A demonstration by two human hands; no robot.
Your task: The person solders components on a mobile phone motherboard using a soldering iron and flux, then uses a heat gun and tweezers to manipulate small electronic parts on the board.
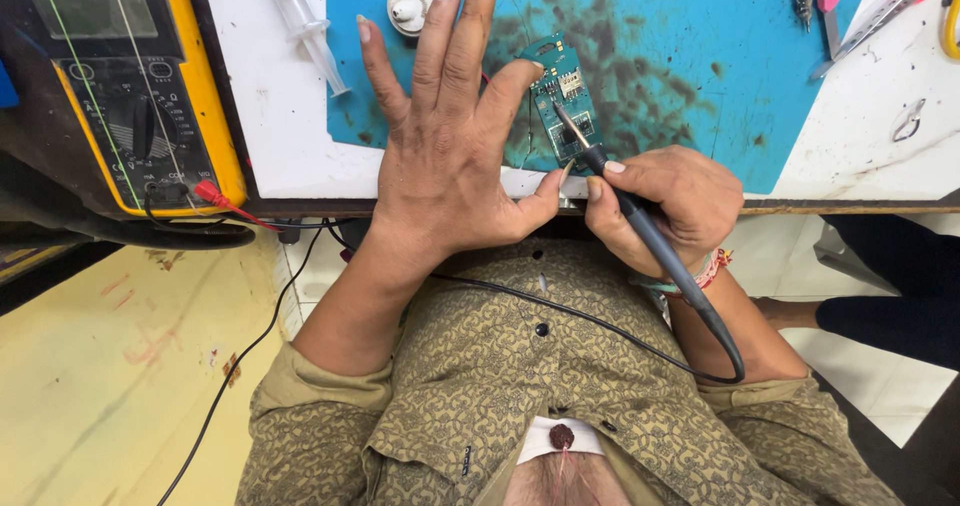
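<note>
Your patterned olive shirt (520, 386) fills the bottom of the view, with a thin black cable (600, 331) running across it up to your right hand (660, 206). That hand's grip is pressed together around a black soldering iron (640, 221), held like a pen, its metal tip resting on the small green circuit board (562, 101). The board lies on the stained blue mat (690, 76) near the front edge of the white bench (290, 146), just beside your left hand (450, 156). Your left hand lies flat with its grip spread, fingers splayed over the mat, the index fingertip touching the board's left edge and the thumb reaching toward the iron. A clear syringe (305, 26) rests on the bench to the left of the mat, and a white round part (412, 6) sits at the mat's top edge. Farther left stands a yellow multimeter (130, 96) with a red probe lead (225, 204) plugged in. Tweezers and cutters (860, 11) lie at the upper right.
</note>
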